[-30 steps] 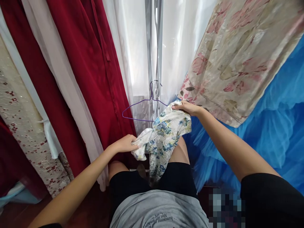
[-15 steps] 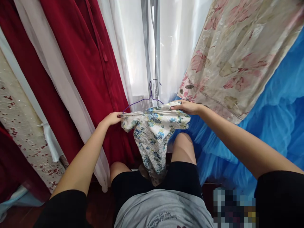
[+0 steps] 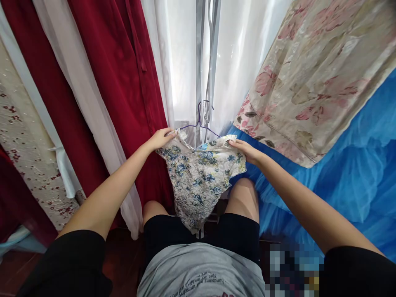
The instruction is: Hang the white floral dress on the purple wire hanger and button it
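A white blouse with blue and yellow-green flowers [image 3: 201,177] hangs on a thin purple hanger [image 3: 199,119], its front spread toward me. My left hand [image 3: 161,139] pinches the blouse at the shoulder on the left. At the opposite shoulder, my right hand [image 3: 244,149] grips the cloth between thumb and fingers. The hanger's hook sticks up beside a grey metal pole [image 3: 199,49], and I cannot tell whether it hangs from anything. Most of the hanger's arms are covered by the blouse.
Long red cloth [image 3: 114,70] and pale pink cloth [image 3: 77,78] hang at the left. White curtain-like fabric [image 3: 241,53] is behind the pole. On the right are a pink-flowered beige cloth [image 3: 312,86] and blue tulle [image 3: 349,165]. A blurred patch covers the lower right.
The blouse has opened out wider and its neckline now shows. My left hand has moved up and slightly right; my right hand sits a little lower. The view has shifted slightly.
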The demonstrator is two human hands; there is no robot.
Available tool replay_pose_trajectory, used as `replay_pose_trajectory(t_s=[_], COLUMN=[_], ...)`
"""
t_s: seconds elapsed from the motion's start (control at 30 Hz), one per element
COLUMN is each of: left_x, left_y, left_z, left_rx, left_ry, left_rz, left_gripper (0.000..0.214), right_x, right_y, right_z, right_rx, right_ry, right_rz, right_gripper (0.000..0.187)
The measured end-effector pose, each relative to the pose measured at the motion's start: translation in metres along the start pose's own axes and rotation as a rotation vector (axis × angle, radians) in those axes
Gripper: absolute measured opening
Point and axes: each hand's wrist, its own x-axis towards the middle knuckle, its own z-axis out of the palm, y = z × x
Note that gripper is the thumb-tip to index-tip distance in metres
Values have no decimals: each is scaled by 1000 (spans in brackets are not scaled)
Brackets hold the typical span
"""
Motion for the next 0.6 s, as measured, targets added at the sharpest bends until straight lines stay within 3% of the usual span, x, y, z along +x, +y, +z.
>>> replay_pose_trajectory(t_s=[0.13, 0.2, 0.3, 0.4, 0.43, 0.5, 0.6], left_x=[-23, -32, -39, -39, -38, -41, -52], left_y=[4, 11, 22, 24, 22, 15, 2], left_z=[7, 9, 7, 4, 3, 3, 10], left_rx=[82, 127, 132, 83, 81, 75, -18], left_ry=[109, 177, 314, 323, 299, 279, 344], left_rz=[73, 58, 47, 60, 54, 1, -145], left_gripper=[43, 43, 38, 30, 27, 21, 21], right_x=[-14, -19, -20, -17, -18, -24, -52], right_y=[22, 19, -7, -46, -57, -75, -87], right_z=[-8, -9, -3, 20, 32, 60, 102], right_rx=[-233, -285, -224, -147, -139, -158, -318], right_ry=[312, 386, 480, 556, 525, 334, -160], right_rz=[-294, -369, -433, -461, -456, -441, -468], right_gripper=[48, 52, 45, 39, 38, 42, 48])
